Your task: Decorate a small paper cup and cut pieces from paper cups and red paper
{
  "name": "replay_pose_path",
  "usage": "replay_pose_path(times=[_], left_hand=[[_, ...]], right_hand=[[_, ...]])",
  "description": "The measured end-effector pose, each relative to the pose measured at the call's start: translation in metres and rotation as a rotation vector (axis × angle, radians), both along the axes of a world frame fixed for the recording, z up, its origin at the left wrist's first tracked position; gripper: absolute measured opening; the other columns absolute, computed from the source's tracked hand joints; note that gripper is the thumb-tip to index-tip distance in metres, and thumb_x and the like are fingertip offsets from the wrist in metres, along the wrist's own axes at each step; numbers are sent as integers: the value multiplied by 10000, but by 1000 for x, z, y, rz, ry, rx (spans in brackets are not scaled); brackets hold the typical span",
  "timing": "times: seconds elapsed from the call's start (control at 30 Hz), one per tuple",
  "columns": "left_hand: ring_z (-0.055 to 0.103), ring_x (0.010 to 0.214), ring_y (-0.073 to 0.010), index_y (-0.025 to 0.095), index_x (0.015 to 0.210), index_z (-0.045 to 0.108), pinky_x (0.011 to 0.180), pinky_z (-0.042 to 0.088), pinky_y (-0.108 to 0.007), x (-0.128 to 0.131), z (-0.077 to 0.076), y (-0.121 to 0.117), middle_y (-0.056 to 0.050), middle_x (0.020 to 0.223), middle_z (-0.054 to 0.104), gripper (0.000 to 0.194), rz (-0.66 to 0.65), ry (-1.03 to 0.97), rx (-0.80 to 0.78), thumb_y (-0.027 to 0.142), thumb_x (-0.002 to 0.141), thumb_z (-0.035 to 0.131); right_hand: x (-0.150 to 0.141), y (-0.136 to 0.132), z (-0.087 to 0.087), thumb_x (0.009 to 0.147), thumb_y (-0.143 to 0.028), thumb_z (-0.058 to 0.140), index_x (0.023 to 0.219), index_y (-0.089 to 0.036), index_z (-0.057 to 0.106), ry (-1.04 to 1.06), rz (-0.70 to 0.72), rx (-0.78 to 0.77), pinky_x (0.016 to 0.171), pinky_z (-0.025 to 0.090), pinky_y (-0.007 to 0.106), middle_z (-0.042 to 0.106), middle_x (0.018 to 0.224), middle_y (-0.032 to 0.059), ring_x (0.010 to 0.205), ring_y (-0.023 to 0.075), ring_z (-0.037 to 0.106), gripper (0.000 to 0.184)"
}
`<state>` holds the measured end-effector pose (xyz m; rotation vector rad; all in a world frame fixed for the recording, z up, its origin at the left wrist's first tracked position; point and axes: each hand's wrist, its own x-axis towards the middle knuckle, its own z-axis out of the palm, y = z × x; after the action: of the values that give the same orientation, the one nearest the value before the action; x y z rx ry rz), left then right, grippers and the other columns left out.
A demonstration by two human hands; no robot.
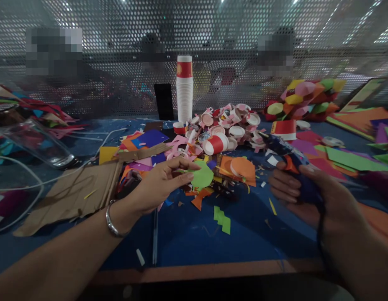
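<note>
My left hand (159,184) pinches a round green paper piece (202,175) between thumb and fingers, just above the blue table (187,234). My right hand (309,190) is wrapped round the handle of a dark blue glue gun (288,156), whose nozzle points up and left toward the cup pile; its dark cord hangs down over my wrist. A silver bracelet (114,223) sits on my left wrist. An orange paper disc on an orange sheet (242,167) lies between the hands.
A tall stack of paper cups (184,90) stands at the back centre beside a black phone (164,101). Cut cup pieces (225,125) are heaped behind. Paper scraps (143,150), brown cardboard (74,192), a clear glass (37,142), white cables and paper flowers (307,98) surround the work spot.
</note>
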<state>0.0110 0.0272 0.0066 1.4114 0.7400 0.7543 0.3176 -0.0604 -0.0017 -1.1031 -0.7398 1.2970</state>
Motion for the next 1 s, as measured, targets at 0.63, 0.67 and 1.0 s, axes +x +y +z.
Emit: replay_pose_path(times=[0.63, 0.67, 1.0], left_hand=[[684, 1016, -195, 199, 1236, 659, 885, 567, -322, 5, -1, -3, -27, 993, 708, 527, 37, -59, -162, 181, 755, 875], [684, 1016, -194, 198, 1228, 663, 888, 565, -324, 5, -1, -3, -33, 1017, 714, 514, 33, -54, -165, 182, 758, 871], [692, 991, -202, 212, 1207, 682, 858, 573, -336, 5, -4, -3, -55, 1078, 725, 485, 28, -34, -166, 185, 759, 868]], right_hand=[[-17, -8, -12, 819, -413, 735, 704, -219, 664, -219, 98, 23, 494, 309, 323, 448, 596, 22, 549, 167, 401, 236], [-17, -10, -13, 821, -422, 741, 700, -220, 655, -260, 84, 4, 499, 317, 325, 468, 600, 25, 554, 172, 416, 251], [-23, -22, -21, 811, -545, 746, 572, -243, 541, -683, 4, -60, 429, 339, 327, 478, 557, 24, 507, 201, 444, 436]])
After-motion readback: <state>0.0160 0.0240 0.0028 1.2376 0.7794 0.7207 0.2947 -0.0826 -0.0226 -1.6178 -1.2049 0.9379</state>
